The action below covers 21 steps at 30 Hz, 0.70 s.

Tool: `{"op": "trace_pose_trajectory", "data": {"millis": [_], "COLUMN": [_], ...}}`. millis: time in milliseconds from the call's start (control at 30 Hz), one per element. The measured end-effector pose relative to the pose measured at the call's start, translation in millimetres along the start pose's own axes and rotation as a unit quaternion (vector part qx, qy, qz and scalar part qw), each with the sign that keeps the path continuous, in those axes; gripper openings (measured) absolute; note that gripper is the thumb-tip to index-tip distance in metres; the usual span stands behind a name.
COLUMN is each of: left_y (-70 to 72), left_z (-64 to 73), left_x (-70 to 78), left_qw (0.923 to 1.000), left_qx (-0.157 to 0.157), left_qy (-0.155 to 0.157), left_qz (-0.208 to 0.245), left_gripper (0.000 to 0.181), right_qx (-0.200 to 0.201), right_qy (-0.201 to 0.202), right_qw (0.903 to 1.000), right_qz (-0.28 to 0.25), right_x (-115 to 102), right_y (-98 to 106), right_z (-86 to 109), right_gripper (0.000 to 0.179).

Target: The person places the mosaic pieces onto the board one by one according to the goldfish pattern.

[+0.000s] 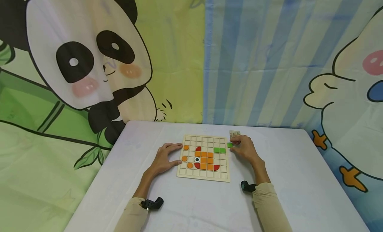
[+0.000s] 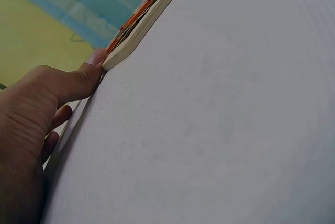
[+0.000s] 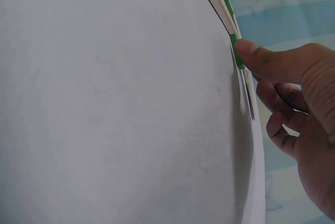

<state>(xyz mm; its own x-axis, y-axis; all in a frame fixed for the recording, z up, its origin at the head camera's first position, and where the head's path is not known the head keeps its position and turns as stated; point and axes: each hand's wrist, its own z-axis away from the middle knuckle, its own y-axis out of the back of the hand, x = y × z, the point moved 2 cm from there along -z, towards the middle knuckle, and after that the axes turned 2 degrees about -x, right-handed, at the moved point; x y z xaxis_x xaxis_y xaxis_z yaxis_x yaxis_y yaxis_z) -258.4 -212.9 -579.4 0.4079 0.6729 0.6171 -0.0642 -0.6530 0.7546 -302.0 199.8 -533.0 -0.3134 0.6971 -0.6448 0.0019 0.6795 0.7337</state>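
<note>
A pale wooden grid board (image 1: 188, 173) lies on the table, set with colored pieces. Against its left edge rests my left hand (image 1: 163, 159), fingers and thumb spread apart; in the left wrist view the thumb (image 2: 78, 82) touches the board's rim. Just off the right edge, my right hand (image 1: 246, 148) pinches a green square tile (image 1: 229, 145). The right wrist view shows the thumb on that green tile (image 3: 237, 51), low by the table. Two green tiles (image 1: 219, 150) sit in the board's right part. Orange squares (image 1: 207, 160) form a block beside a round eye piece (image 1: 196, 159).
Red quarter-round pieces (image 1: 216, 167) edge the orange block, and three orange discs (image 1: 184, 158) lie along the board's left side. Beyond the right hand is a small patterned card (image 1: 234, 133), partly covered by it. Printed curtains (image 1: 173, 59) hang behind the white table (image 1: 191, 205).
</note>
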Motion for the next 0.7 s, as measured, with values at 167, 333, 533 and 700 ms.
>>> {"op": "trace_pose_trajectory", "data": {"millis": [167,333,533,700], "left_y": [-1.7,-2.5,-2.2,-1.2], "left_z": [-0.3,-1.7,-2.2,-0.3], "left_x": [-4.4,-5.5,-4.9,-4.5], "left_qw": [1.0,1.0,0.9999,0.9996], "left_qx": [-0.003,-0.002,-0.006,-0.016], "left_qy": [0.006,0.005,0.008,0.024], "left_qz": [-0.002,0.0,-0.003,-0.001], "left_gripper": [0.074,0.074,0.075,0.075], "right_qx": [0.001,-0.006,-0.016,-0.026], "right_qy": [0.005,0.006,-0.012,-0.024], "right_qw": [1.0,0.9999,0.9998,0.9994], "right_qz": [0.004,0.007,0.002,-0.004], "right_x": [5.8,8.9,11.2,11.3], "right_y": [1.1,2.7,3.3,3.4], "right_z": [-1.7,-2.9,-3.2,-0.7], "right_gripper": [0.034,0.026,0.02,0.018]}}
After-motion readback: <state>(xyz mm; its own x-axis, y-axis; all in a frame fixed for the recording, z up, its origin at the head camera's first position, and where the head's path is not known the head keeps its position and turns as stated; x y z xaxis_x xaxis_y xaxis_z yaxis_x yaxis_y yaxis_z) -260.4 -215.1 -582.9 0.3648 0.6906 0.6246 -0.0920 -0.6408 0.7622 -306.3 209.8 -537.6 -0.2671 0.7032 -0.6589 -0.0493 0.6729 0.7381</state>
